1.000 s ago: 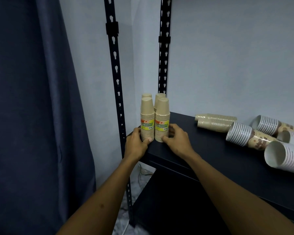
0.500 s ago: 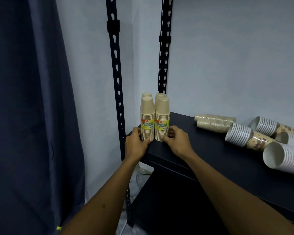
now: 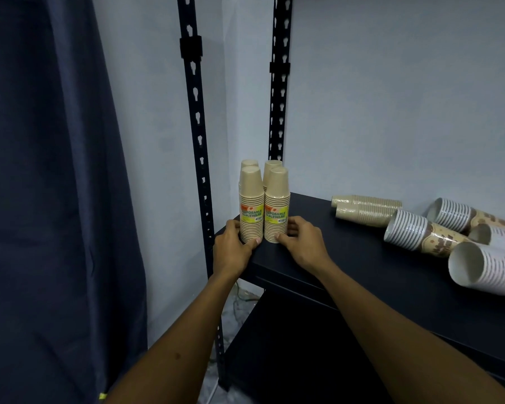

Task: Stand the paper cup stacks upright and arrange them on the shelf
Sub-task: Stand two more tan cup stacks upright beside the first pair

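your left hand (image 3: 233, 246) grips the base of the left front tan stack (image 3: 251, 205), your right hand (image 3: 299, 243) grips the right front tan stack (image 3: 277, 207), both upright at the shelf (image 3: 347, 258) far-left corner. printed stacks (image 3: 426, 233) lie toppled at right.

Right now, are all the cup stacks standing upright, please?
No: four tan stacks stand at the shelf corner, while others lie sideways.

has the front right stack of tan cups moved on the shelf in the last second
No. The front right tan stack sits at the same spot by the shelf corner and rear upright post, with the right hand at its base.
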A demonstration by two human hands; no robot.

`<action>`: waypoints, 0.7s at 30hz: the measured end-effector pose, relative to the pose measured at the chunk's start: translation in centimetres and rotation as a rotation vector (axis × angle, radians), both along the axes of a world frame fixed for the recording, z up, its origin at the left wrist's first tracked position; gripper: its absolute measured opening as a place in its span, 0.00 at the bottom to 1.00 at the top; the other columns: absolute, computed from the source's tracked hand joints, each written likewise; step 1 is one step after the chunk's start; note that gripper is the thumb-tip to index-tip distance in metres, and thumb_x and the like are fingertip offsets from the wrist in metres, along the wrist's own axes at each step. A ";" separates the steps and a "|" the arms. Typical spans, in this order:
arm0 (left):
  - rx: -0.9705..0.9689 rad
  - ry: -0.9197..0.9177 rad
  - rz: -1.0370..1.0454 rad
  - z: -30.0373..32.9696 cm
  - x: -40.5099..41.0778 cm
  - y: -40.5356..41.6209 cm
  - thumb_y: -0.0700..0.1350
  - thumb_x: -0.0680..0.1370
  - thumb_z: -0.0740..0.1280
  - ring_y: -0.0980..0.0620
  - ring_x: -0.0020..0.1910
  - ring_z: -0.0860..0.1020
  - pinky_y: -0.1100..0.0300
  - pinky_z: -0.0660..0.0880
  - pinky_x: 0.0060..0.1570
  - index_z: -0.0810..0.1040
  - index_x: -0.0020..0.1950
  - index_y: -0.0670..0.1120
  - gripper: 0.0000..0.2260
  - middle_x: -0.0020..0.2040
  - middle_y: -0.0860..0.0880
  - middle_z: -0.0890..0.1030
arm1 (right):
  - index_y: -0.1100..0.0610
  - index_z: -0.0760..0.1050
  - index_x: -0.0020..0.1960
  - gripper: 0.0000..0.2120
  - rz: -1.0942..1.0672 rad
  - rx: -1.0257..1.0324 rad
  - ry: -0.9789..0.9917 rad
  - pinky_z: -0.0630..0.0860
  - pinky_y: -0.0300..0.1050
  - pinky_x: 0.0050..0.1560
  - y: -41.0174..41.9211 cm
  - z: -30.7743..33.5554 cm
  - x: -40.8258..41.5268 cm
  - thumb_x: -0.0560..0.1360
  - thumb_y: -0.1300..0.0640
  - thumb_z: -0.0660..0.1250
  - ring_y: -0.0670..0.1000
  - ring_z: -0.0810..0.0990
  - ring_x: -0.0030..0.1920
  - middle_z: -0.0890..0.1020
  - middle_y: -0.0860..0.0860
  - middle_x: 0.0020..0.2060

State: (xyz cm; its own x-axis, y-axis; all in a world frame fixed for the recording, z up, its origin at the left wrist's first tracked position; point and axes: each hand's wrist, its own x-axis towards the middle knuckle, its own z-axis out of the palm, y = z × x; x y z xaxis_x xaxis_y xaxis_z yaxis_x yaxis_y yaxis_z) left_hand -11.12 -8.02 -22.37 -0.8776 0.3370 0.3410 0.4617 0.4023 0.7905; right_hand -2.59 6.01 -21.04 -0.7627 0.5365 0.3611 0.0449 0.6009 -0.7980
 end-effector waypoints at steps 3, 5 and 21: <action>0.002 -0.016 -0.002 -0.1 0.0 0.0 0.49 0.72 0.74 0.46 0.59 0.78 0.56 0.75 0.54 0.70 0.65 0.43 0.25 0.62 0.45 0.78 | 0.59 0.74 0.64 0.21 0.001 0.001 0.001 0.73 0.35 0.53 0.0 0.0 0.1 0.73 0.58 0.72 0.47 0.79 0.55 0.81 0.53 0.57; 0.002 -0.015 -0.004 -0.1 0.0 0.0 0.49 0.72 0.73 0.46 0.60 0.77 0.56 0.75 0.55 0.69 0.66 0.43 0.27 0.63 0.45 0.78 | 0.59 0.74 0.64 0.21 0.002 -0.002 -0.001 0.74 0.35 0.53 0.0 0.0 0.1 0.73 0.58 0.72 0.47 0.79 0.56 0.81 0.53 0.57; 0.139 0.143 0.058 -1.2 4.0 -1.7 0.40 0.75 0.70 0.48 0.55 0.78 0.56 0.76 0.53 0.74 0.58 0.43 0.13 0.55 0.45 0.80 | 0.61 0.70 0.69 0.24 -0.122 0.013 -0.060 0.72 0.38 0.55 0.0 0.4 4.1 0.75 0.58 0.70 0.52 0.77 0.60 0.77 0.57 0.62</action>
